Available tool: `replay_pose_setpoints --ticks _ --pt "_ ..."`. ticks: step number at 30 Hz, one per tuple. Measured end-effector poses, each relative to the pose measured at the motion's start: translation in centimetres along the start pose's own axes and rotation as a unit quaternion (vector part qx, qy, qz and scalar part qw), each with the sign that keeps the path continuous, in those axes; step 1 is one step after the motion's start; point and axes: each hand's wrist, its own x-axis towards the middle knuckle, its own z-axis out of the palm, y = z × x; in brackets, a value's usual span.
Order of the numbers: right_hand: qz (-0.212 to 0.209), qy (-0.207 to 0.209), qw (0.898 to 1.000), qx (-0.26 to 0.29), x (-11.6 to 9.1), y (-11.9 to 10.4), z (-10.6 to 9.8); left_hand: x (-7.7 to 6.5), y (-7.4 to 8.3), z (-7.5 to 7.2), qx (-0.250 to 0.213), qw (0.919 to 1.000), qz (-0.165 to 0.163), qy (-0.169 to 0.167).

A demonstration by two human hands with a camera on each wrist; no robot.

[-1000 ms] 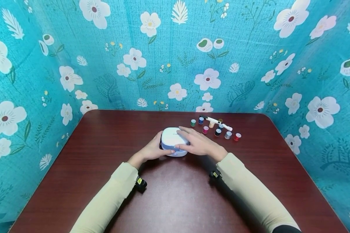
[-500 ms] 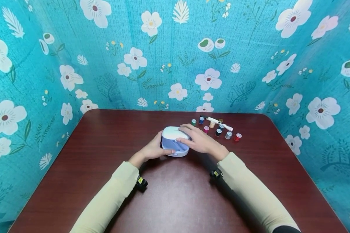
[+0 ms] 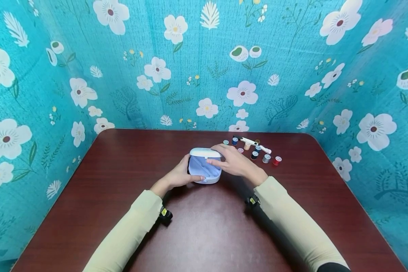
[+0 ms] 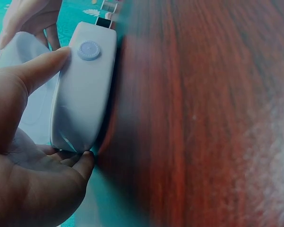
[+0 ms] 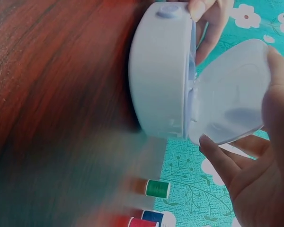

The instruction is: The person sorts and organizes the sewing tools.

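A small white case (image 3: 209,181) with a lavender inside stands on the table, its hinged lid (image 3: 204,152) tilted up. In the head view, my left hand (image 3: 176,173) grips the case by its left side. The left wrist view shows that thumb at the top front edge, near a round button (image 4: 88,50), and fingertips at the lower edge. My right hand (image 3: 234,160) holds the lid at its right side, thumb on the inner side; the right wrist view shows fingers around the lid's edge (image 5: 232,90). Inside, slanting dividers are visible.
Behind the right hand, several thread spools stand on the dark red table (image 3: 122,162), among them a blue spool (image 3: 235,141), a black spool (image 3: 254,155) and a red spool (image 3: 277,161). A white stick-like item (image 3: 249,141) lies among them. A flowered teal cloth (image 3: 204,68) hangs behind.
The lid has swung up and back from nearly closed to standing raised, my right hand moving with it. More of the lavender inside now shows. My left hand has stayed on the case.
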Motion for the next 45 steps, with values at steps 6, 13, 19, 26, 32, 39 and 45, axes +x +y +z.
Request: replay_pose_setpoints --ticks 6,13,19,26,32,39,45 --pt "-0.021 -0.018 0.999 0.018 -0.1 0.4 0.0 -0.1 -0.2 0.0 0.000 0.9999 -0.015 0.002" --pt "-0.024 -0.011 0.999 0.021 0.2 0.6 -0.2 0.1 -0.2 0.0 0.003 0.9999 -0.010 0.011" --pt "-0.015 -0.009 1.000 0.022 0.3 0.8 -0.3 0.1 -0.2 0.0 0.007 0.9999 -0.004 0.011" --pt "-0.005 0.013 1.000 0.008 0.6 1.1 -0.5 0.2 -0.3 0.0 0.011 0.9999 0.000 0.012" --pt "0.017 0.037 0.999 -0.004 1.0 1.2 -0.7 0.2 -0.1 -0.2 0.021 0.9997 0.000 0.013" --pt "0.052 0.057 0.997 -0.019 1.3 1.2 -0.9 0.4 -0.1 -0.2 0.020 0.9997 0.008 0.011" --pt "0.075 0.071 0.994 -0.046 1.2 1.2 -0.9 0.3 -0.4 -0.1 0.011 0.9998 0.012 0.011"
